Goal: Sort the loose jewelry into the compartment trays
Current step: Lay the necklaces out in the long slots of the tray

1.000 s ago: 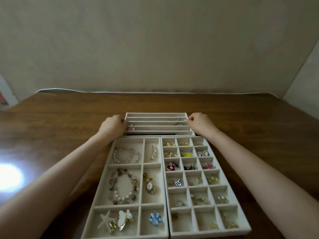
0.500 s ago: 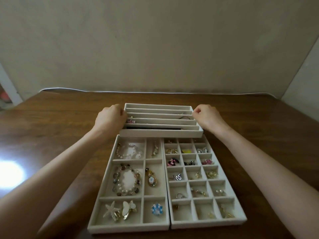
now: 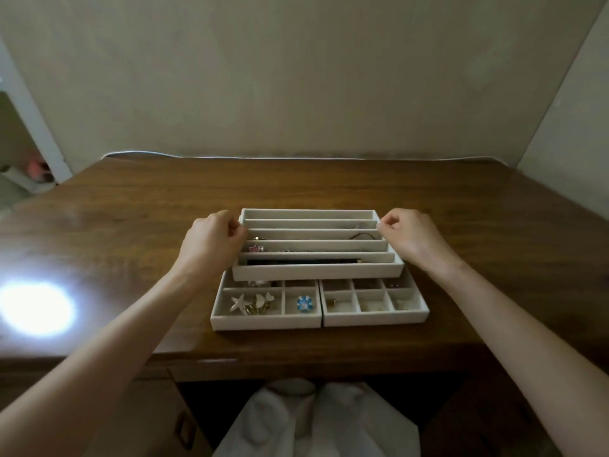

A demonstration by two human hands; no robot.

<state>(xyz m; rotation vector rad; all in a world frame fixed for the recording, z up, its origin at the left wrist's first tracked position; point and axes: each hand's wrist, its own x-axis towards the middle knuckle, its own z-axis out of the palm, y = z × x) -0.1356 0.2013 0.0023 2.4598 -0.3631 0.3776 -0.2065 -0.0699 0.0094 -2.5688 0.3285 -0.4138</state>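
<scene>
The slotted tray (image 3: 316, 271) sits between the left hand (image 3: 211, 240) and right hand (image 3: 407, 237), each pinching one end wall.

Your single head-worn wide-angle camera looks forward and down across the wooden table (image 3: 329, 186), near the long-slot tray (image 3: 316, 271) in front of you, facing the beige back wall (image 3: 296, 77).
</scene>
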